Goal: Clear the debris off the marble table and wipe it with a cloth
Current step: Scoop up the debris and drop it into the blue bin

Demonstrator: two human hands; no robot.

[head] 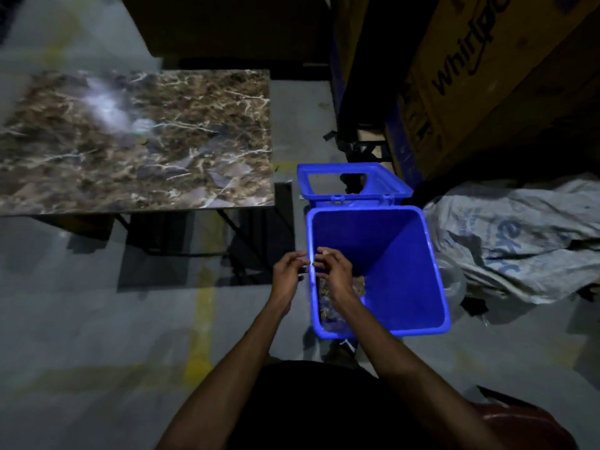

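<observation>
Debris here looks like light, dry crumbs and scraps, the sort that scatters if flicked and clings to skin, so it is best gathered by sweeping it into a cupped palm rather than pinching piece by piece. A brownish heap of it (328,297) already lies at the bottom of the open blue plastic bin (406,271), whose hinged lid (354,183) stands tipped back behind it.

Both hands meet over the bin's near-left rim: the left hand (287,276) just outside it, the right hand (334,271) above the opening, fingers loosely curled and fingertips almost touching. They seem to be rubbing off the last bits, though the dim, blurred view does not show whether anything is pinched between them.

The brown, white-veined marble table top (136,141) sits well apart, up and to the left of the hands. A small pale speck (141,141) near its middle may be leftover debris. No cloth is visible.
</observation>
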